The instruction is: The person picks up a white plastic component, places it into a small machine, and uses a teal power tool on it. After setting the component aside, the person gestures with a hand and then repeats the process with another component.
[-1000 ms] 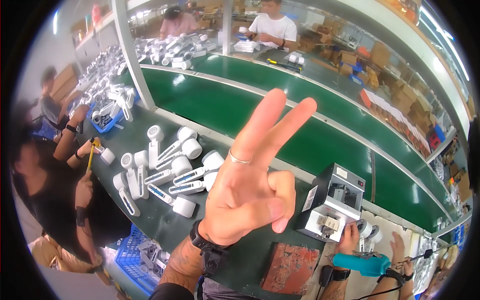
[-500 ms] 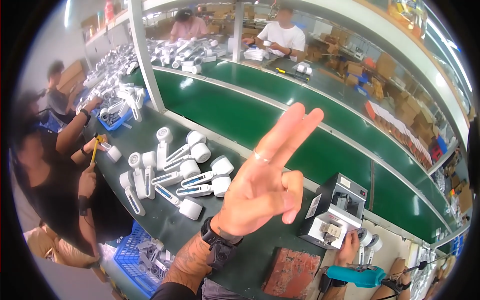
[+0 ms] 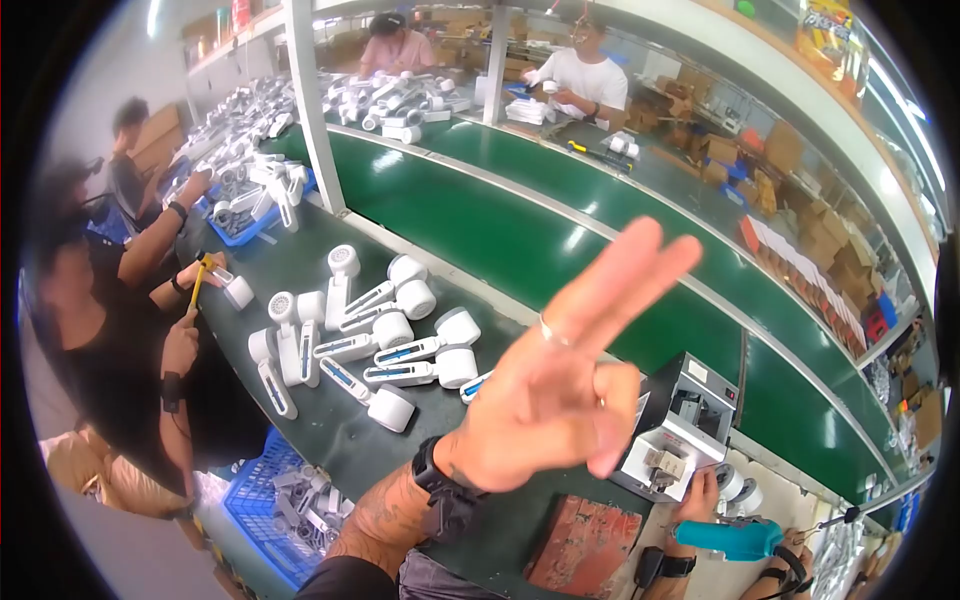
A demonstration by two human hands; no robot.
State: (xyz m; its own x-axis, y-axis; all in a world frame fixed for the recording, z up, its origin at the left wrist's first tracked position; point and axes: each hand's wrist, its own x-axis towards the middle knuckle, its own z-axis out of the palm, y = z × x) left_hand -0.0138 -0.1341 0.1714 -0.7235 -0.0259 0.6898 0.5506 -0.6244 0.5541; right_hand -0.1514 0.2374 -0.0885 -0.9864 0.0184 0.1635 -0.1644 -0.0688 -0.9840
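Note:
My left hand (image 3: 565,400) is raised above the bench with its palm facing me. Two of its fingers stretch up and to the right, one with a ring. The others are folded in, and nothing is held. A black band (image 3: 437,478) circles the wrist. Behind the hand, several white shower-head-like pieces (image 3: 390,408) lie on the green bench top, some with blue strips in their handles. A black and silver machine (image 3: 690,425) is just right of the hand. Below it lies a worn reddish block (image 3: 585,545). My right hand is out of view.
Beside the machine, a co-worker's hands (image 3: 703,490) are near a teal power screwdriver (image 3: 730,538). At left, a person holds a yellow tool (image 3: 197,283). A blue basket (image 3: 245,510) of grey parts stands below. A green conveyor (image 3: 440,215) runs beyond a metal post (image 3: 315,110).
My left hand has moved right and slightly down, its fingers in the same pose. One more white piece shows beside it. The whole scene has shifted slightly in the picture.

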